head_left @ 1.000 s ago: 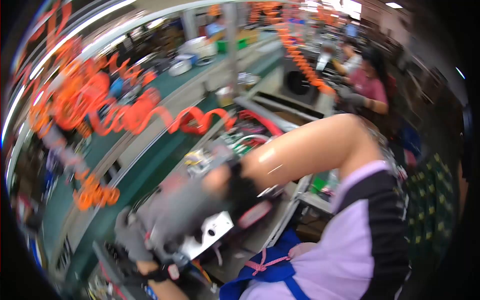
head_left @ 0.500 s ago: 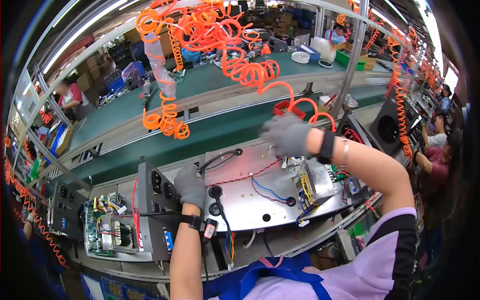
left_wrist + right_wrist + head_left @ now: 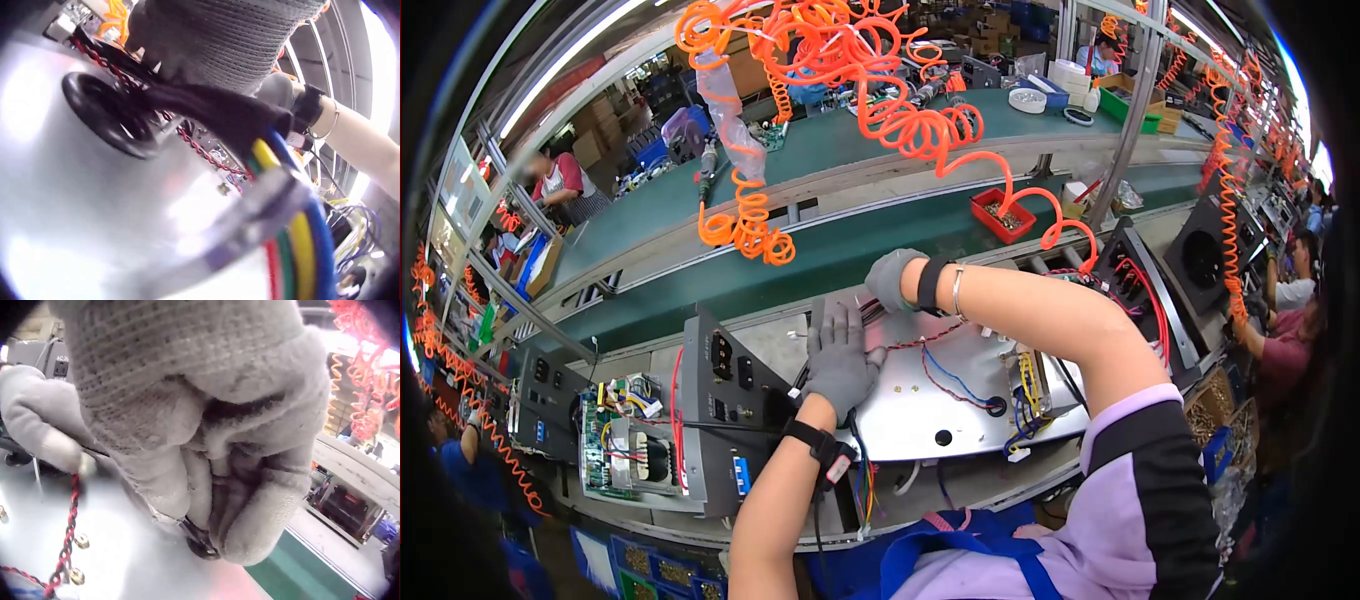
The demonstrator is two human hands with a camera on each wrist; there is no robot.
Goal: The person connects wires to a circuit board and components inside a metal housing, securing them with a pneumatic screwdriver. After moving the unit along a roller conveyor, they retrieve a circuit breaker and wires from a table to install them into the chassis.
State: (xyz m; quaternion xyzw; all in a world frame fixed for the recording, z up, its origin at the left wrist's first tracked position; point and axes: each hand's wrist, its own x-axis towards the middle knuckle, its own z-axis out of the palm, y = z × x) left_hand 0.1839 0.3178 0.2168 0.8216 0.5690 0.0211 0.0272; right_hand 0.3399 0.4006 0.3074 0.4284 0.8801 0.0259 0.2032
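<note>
A shiny metal plate (image 3: 900, 420) lies before me, wires and black grommets on it. My left hand (image 3: 840, 355), in a grey glove, rests on the plate's left side with its fingers straight. Beyond it, at the plate's far edge, my gloved right hand (image 3: 892, 280) has its fingers curled downward. The right wrist view shows this hand (image 3: 212, 444) pinching a black cable (image 3: 195, 532) beside a grommet (image 3: 203, 550). A red-and-black twisted wire (image 3: 69, 531) runs near the left hand. Close to the left wrist, a black-sleeved cable (image 3: 219, 115) with coloured wires leaves another grommet (image 3: 106, 115).
On the left stands a grey panel (image 3: 720, 380) with sockets, beside a circuit board with a transformer (image 3: 635, 455). Orange coiled hoses (image 3: 910, 120) hang above the green conveyor (image 3: 800, 255). A red bin (image 3: 1003, 215) of small parts sits behind the plate. Other people work at both sides.
My right hand has moved left from above the plate to the black cable at its far edge. The left hand has shifted right, from beside the grey panel onto the plate, its fingers now straight.
</note>
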